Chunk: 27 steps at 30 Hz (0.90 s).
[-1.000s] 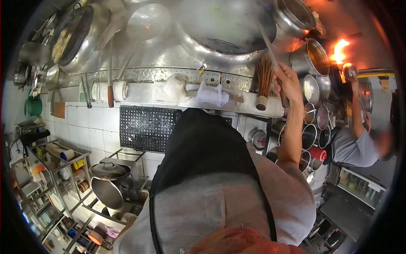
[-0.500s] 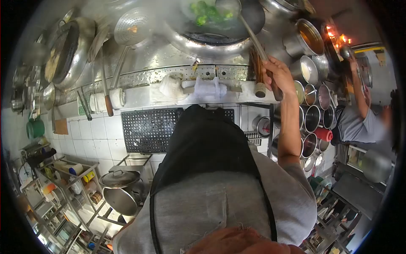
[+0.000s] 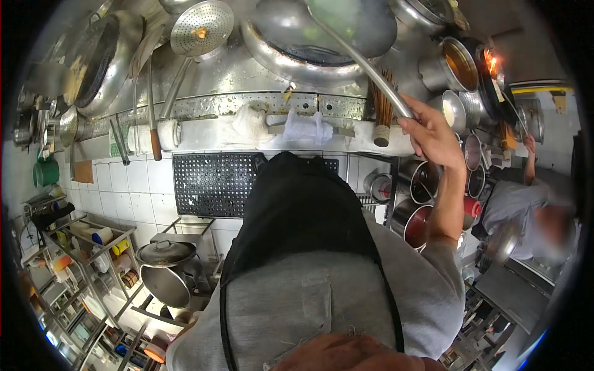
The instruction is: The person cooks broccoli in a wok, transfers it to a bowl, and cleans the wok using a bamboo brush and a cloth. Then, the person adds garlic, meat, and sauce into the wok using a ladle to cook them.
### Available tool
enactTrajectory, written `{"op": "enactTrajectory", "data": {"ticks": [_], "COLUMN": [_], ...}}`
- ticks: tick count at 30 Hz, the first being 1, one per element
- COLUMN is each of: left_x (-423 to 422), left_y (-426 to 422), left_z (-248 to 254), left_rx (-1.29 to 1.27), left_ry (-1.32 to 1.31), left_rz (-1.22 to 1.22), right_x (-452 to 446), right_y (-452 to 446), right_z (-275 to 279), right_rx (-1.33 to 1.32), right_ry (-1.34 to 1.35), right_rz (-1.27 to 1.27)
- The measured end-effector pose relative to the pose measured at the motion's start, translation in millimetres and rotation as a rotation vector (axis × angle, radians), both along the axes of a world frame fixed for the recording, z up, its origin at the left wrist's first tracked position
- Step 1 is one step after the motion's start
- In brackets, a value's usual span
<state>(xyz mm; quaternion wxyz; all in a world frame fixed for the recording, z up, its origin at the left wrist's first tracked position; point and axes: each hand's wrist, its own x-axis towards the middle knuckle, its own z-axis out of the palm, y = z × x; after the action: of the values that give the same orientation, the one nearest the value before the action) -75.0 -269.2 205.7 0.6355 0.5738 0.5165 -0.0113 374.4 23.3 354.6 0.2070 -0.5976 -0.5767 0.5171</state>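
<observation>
My right hand (image 3: 430,133) is closed around the end of a long metal ladle (image 3: 362,60). The ladle's handle slants up and left over the wok (image 3: 318,49), and its bowl is at the wok's left side, near the top edge of the view. Bright green vegetables (image 3: 340,11) show through steam in the wok, too blurred to name exactly. Just left of my right hand, a bamboo wok brush (image 3: 382,117) rests on the stove's front ledge, its bound end toward me. My left hand is out of view.
A perforated skimmer (image 3: 203,28) lies left of the wok. Folded white cloths (image 3: 247,127) line the front ledge. To the right are a pot of brown liquid (image 3: 458,62), several sauce containers (image 3: 413,222) and a flame (image 3: 491,62). A co-worker (image 3: 513,204) stands at far right.
The ladle's bowl has moved left across the wok, and my right hand has shifted right and slightly down. The flame at right has shrunk. The co-worker's raised arm has lowered.
</observation>
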Motion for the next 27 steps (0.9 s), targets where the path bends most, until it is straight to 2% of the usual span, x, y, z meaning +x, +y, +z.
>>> {"op": "enactTrajectory", "data": {"ticks": [1, 4, 7, 8, 9, 10, 11, 12, 13, 14, 16, 17, 20, 25, 26, 27], "left_x": [0.1, -3.8, -16.6, -27.5, -44.9, -52.8, -78.0, -91.9, -86.8, -118.6, -147.0, -160.0, -184.0, -172.0, -170.7, -154.5], "left_y": [1.4, 7.8, 36.3, 57.6, 79.8, 111.8, 132.5, 164.9, 200.5, 236.6, 295.3, 327.1, 385.7, 403.0, 406.3, 398.4], "left_z": [0.8, 8.4, 22.0, 24.5, 13.3, 19.1, -3.2, -0.7, 24.1, -4.1, -43.7, -65.6, -115.6, -139.8, -145.2, -129.2], "left_rx": [-0.001, 0.005, 0.01, 0.05, 0.245, 0.35, 0.814, 1.013, 1.024, 1.217, 1.355, 1.232, 0.921, 0.922, 0.731, 0.529], "left_ry": [0.01, 0.065, 0.3, 0.438, 0.372, 0.558, 0.634, 0.663, 0.688, 0.762, 0.819, 0.848, 0.889, 0.752, 0.533, 0.317], "left_rz": [-0.003, -0.046, -0.187, -0.133, 0.159, 0.314, 0.387, 0.46, 0.517, 0.427, 0.541, 0.555, 0.575, 0.51, 0.613, 0.701], "right_x": [1.1, 18.6, 18.8, 17.5, 15.7, 13.7, 12.9, 4.9, -5.6, -12.4, -15.6, -17.8, -21.9, -17.5, -10.4, -0.6], "right_y": [7.4, 30.0, 51.5, 55.5, 58.4, 63.9, 70.4, 79.3, 89.8, 98.8, 135.2, 149.9, 171.6, 122.4, 117.9, 112.6], "right_z": [2.0, -40.8, -58.8, -63.5, -67.9, -71.3, -74.6, -70.6, -64.2, -62.3, -80.8, -90.8, -117.6, -80.9, -79.0, -78.9], "right_rx": [-0.035, 0.446, 0.483, 0.486, 0.488, 0.495, 0.513, 0.526, 0.539, 0.546, 0.674, 0.745, 0.736, 0.454, 0.485, 0.513], "right_ry": [-0.063, -0.393, -0.596, -0.574, -0.551, -0.526, -0.553, -0.58, -0.607, -0.634, -0.638, -0.634, -0.716, -0.969, -0.989, -1.011], "right_rz": [0.037, 0.186, 0.116, 0.077, 0.04, 0.002, -0.03, -0.041, -0.055, -0.076, -0.065, -0.064, -0.018, -0.018, -0.048, -0.078]}}
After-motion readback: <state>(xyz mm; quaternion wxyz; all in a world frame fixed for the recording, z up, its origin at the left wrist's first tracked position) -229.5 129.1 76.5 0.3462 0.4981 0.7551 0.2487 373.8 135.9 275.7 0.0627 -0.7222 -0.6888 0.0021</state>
